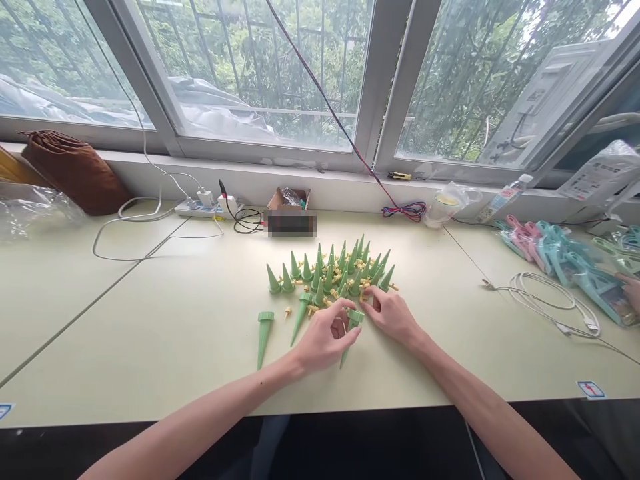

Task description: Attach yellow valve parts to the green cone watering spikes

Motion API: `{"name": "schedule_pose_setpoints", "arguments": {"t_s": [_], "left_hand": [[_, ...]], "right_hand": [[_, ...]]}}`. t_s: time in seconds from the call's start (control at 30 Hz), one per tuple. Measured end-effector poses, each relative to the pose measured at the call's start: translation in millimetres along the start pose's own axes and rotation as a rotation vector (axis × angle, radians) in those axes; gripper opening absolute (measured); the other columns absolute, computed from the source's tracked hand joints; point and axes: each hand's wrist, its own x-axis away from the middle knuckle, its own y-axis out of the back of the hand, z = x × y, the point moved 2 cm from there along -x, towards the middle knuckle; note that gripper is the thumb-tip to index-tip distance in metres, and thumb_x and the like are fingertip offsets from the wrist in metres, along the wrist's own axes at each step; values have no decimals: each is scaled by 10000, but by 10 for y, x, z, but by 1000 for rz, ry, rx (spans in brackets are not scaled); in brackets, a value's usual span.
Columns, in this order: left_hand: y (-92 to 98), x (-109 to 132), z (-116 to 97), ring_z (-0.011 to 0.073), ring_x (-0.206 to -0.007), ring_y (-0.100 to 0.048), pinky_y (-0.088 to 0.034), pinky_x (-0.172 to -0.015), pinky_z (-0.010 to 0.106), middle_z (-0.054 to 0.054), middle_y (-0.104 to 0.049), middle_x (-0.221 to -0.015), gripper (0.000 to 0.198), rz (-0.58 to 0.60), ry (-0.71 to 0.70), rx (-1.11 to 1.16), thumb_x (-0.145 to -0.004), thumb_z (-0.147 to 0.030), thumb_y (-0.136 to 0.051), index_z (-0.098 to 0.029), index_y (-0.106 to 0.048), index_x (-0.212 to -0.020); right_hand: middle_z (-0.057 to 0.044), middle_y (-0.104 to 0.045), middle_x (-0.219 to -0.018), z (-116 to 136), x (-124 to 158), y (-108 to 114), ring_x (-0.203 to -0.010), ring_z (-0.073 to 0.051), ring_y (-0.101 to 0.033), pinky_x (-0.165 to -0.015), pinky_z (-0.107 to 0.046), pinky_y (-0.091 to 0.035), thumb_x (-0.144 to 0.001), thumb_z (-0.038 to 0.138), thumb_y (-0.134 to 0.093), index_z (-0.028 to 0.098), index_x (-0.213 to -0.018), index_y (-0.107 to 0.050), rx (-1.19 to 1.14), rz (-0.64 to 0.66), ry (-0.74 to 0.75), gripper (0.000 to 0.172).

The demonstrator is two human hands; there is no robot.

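A cluster of green plastic cone spikes [334, 272] stands on the pale green table [150, 320], with small yellow pieces [311, 309] scattered among them. My left hand [325, 340] is closed around one green spike [351, 331], which points down toward me. My right hand [393, 312] pinches a small yellow piece at the near edge of the cluster, right beside the held spike's top. Two more spikes lie flat to the left, one [264, 337] apart from the pile and one [301, 316] touching it.
A power strip with cables [203, 208] and a small cardboard box [289, 200] sit by the window sill. White cable [550, 300] and pink and blue packaged items [565, 257] lie at right, where another person's hand [631, 290] shows. A brown bag [75, 170] rests far left.
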Motion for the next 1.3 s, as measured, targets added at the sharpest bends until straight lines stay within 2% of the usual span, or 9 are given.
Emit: {"name": "schedule_pose_setpoints", "arguments": {"t_s": [0.17,0.27,0.43,0.6,0.77,0.93,1.07,1.2,1.3], "left_hand": [[2,-11,31,71,-436,-476,-377,-375,186,-58,-478,-712,323,88,152,211,-873,-428,-633,-240,-498,-1099],[10,-24,61,70,-407,-514,-401,-358,180,-60,-518,-725,349,138,184,285,-868,-446,-647,-244,-467,-1089],[10,-36,113,83,-408,-586,-457,-344,187,-51,-552,-800,350,178,218,317,-875,-462,-644,-254,-436,-1065],[7,-32,105,167,-558,-719,-495,-365,191,-32,-553,-852,362,174,216,328,-874,-454,-648,-256,-440,-1095],[22,-2,86,130,-447,-662,-405,-307,168,-38,-578,-808,343,173,225,184,-880,-462,-634,-257,-494,-1117],[49,9,75,98,-377,-583,-403,-312,177,-42,-595,-756,356,102,210,96,-872,-478,-646,-252,-511,-1111],[70,3,45,96,-357,-547,-404,-292,183,-61,-554,-688,363,13,195,75,-859,-496,-657,-249,-519,-1086],[78,3,15,139,-418,-611,-435,-288,192,-75,-495,-640,382,-60,184,92,-848,-516,-664,-248,-520,-1079],[82,2,2,169,-458,-648,-433,-281,188,-78,-491,-616,411,-91,178,120,-825,-522,-691,-244,-514,-1072]], "right_hand": [[25,-589,-568,-9,2,-7,-479,-149,-514,-529,-262,-365,-935,306,-552,181,-960,-643,2,15,19,157],[21,-587,-569,-12,4,-8,-479,-149,-511,-525,-263,-362,-935,299,-542,179,-941,-635,5,19,31,151],[19,-563,-540,13,17,2,-453,-140,-489,-515,-261,-348,-960,299,-489,178,-885,-623,-27,23,47,196],[13,-570,-559,50,29,19,-465,-135,-488,-524,-259,-347,-974,306,-466,174,-876,-612,-95,26,60,220],[20,-540,-554,58,28,25,-462,-129,-450,-512,-262,-335,-982,309,-450,173,-865,-611,-143,8,64,242],[30,-486,-541,71,45,34,-457,-116,-399,-484,-256,-323,-986,333,-448,183,-795,-597,-251,-71,100,285],[27,-492,-553,141,88,68,-455,-104,-393,-456,-236,-329,-979,308,-457,188,-756,-582,-342,-166,207,283],[46,-456,-525,214,128,83,-423,-81,-357,-431,-217,-305,-959,219,-468,187,-715,-559,-379,-248,341,263],[60,-419,-510,227,145,74,-416,-73,-334,-432,-213,-291,-939,174,-479,186,-699,-548,-377,-277,380,250]]}}
